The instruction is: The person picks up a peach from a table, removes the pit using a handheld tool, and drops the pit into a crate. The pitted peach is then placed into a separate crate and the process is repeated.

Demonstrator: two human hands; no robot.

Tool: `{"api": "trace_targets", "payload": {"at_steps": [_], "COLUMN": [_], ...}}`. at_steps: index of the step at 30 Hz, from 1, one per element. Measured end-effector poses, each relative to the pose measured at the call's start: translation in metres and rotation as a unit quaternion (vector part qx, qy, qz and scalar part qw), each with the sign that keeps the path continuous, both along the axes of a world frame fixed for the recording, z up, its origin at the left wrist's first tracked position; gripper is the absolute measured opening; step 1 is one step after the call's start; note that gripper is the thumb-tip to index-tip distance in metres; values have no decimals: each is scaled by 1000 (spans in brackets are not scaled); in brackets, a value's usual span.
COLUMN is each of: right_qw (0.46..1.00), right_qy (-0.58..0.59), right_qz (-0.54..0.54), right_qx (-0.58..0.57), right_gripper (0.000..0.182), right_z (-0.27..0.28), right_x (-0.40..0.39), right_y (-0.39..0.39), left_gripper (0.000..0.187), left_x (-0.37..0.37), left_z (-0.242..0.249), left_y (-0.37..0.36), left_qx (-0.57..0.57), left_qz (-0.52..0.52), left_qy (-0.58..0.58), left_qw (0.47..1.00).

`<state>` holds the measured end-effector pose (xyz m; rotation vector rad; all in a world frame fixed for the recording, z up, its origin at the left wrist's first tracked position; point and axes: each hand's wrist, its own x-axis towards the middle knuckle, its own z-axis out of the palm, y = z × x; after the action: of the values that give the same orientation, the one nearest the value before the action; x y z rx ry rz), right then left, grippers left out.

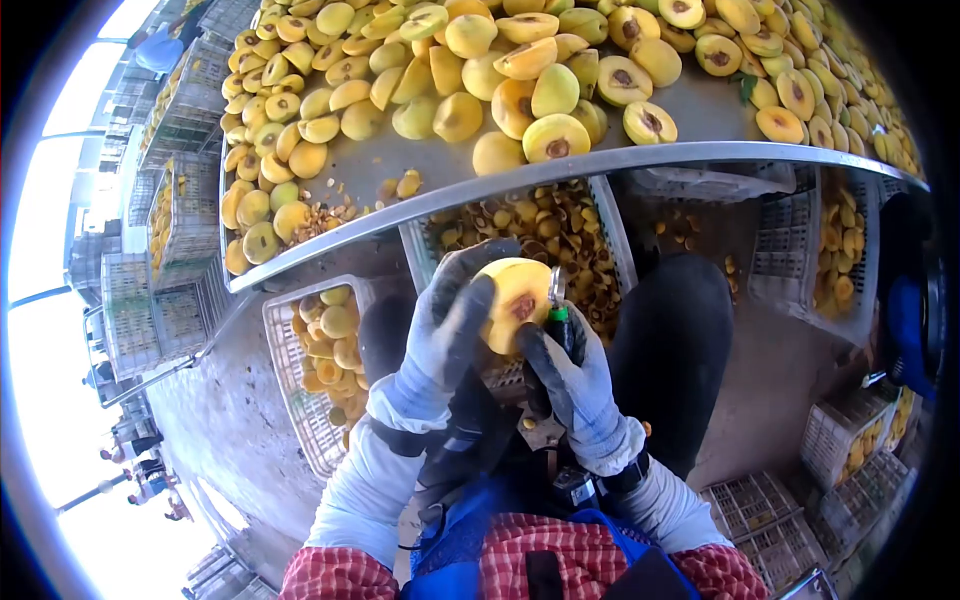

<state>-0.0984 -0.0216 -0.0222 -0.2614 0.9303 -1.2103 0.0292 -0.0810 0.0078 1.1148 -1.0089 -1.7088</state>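
My left hand (442,315), in a grey-coated glove, is closed around a yellow peach half (508,285). Its cut face, with a reddish-brown pit hollow, is turned toward my right side. A pitting knife (558,314) with a rounded metal end and a green-banded dark handle is gripped in my gloved right hand (578,378). That metal end overlaps the right edge of the peach half in this view. Below both hands stands a crate (612,225) filled with pits and scraps, between my knees.
A metal table (400,168) heaped with halved peaches (470,35) spans the front, its raised rim just beyond my hands. A crate of peach halves (330,340) stands left of my knee, another crate (765,265) at right. Stacked crates (140,310) line the far left.
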Motion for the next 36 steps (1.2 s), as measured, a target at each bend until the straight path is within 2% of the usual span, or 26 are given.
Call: {"api": "trace_targets", "payload": {"at_steps": [1,4,6,8,10,11,12,13,14,16,18,19,20,22,24,28,32,35,36], "right_qw": [996,988,998,998,985,977,969,958,945,952,961,989,845,906,896,896,899,895,888], "right_qy": [-71,-122,-45,45,125,156,194,232,271,264,247,114,445,349,379,378,369,372,381], "right_qz": [9,47,42,25,12,88,102,117,131,73,7,-37,50,147,128,117,88,124,98], "right_qx": [50,85,32,-31,-119,-112,-116,-121,-127,-134,-127,-89,-292,-192,-192,-202,-217,-212,-238], "right_gripper": [21,24,22,19,21,22,23,24,25,18,14,8,10,16,18,16,17,19,20], "right_z": [9,5,4,3,-11,-8,-4,1,3,2,-2,-5,-8,10,7,2,3,-5,-6], "right_x": [-4,-12,-12,-12,-15,-24,-26,-26,-26,-23,-14,-7,-12,-10,-7,-6,-4,-6,-5], "right_y": [1,11,10,7,7,11,13,11,11,16,25,34,36,48,52,57,65,67,70], "left_gripper": [40,40,39,39,39,39,39,39,40,40,43,43,44,41,40,37,34,35,35], "left_x": [3,1,4,12,27,32,36,37,37,35,28,21,13,1,-11,-23,-23,-25,-26], "left_z": [-2,-6,2,9,6,1,-1,5,6,7,-2,-1,-2,-15,-20,-25,-27,-27,-27], "left_y": [4,19,22,25,28,33,36,38,41,45,53,58,62,70,78,87,92,95,97], "left_qx": [-9,-10,-98,-3,27,58,89,168,161,145,48,18,-12,-46,-43,-104,-134,-166,-167], "left_qz": [0,26,-16,-10,-58,-81,-103,-108,-125,-160,-67,-5,58,139,211,249,244,248,249], "left_qy": [-4,-6,-117,-22,-59,-60,-61,-52,-64,-86,-74,-46,-18,-59,-56,-116,-134,-147,-141], "left_qw": [1000,1000,988,1000,996,993,989,979,977,973,994,999,998,987,975,956,951,943,944]}}
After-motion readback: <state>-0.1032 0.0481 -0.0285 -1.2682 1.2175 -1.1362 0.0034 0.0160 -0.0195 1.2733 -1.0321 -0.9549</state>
